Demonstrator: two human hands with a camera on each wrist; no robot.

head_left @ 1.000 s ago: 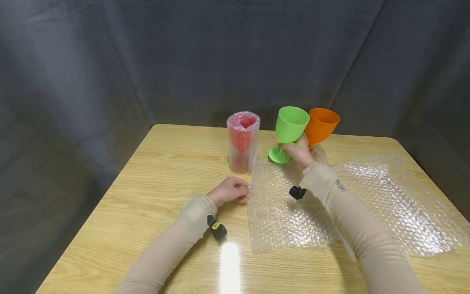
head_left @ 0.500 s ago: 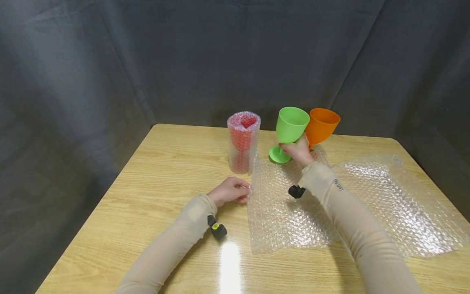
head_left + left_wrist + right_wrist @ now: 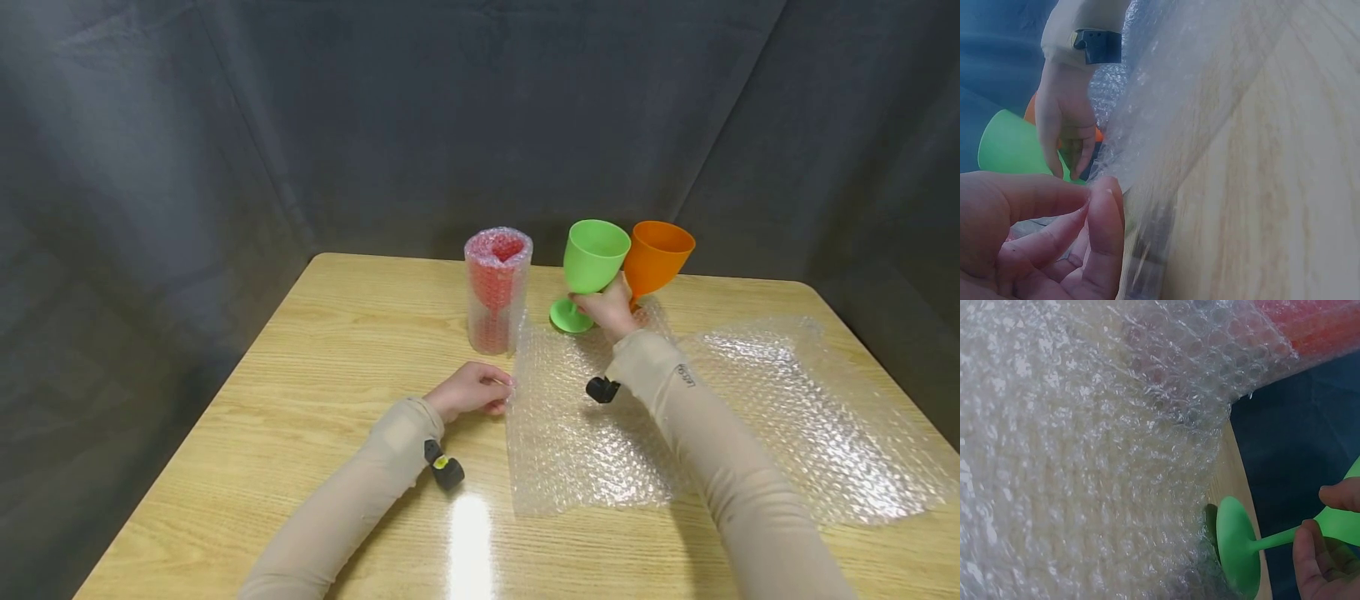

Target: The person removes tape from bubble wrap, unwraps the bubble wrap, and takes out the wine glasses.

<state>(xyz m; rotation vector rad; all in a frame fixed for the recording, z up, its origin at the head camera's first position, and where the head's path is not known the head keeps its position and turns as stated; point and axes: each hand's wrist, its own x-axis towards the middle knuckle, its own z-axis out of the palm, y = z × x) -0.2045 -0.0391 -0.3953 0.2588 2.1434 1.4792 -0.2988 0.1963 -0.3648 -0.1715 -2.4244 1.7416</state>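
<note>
My right hand [image 3: 606, 307] grips a green plastic goblet [image 3: 595, 258] by the stem at the back of the table. In the right wrist view its round foot [image 3: 1238, 547] is close over the back edge of a bubble wrap sheet [image 3: 577, 433], with a shadow beside it. My left hand [image 3: 471, 389] pinches the left edge of that sheet between thumb and forefinger. An orange goblet [image 3: 660, 254] stands just behind the right hand, its lower part hidden. Left of the green goblet, a red goblet rolled in bubble wrap [image 3: 497, 292] stands upright.
A second bubble wrap sheet [image 3: 817, 417] lies on the right of the wooden table [image 3: 300, 375], beneath the right forearm. Dark cloth [image 3: 480, 117] hangs behind the table and at its sides.
The right wrist and forearm have shifted slightly left, with the green goblet almost in the same place. The left hand keeps its spot on the sheet's edge.
</note>
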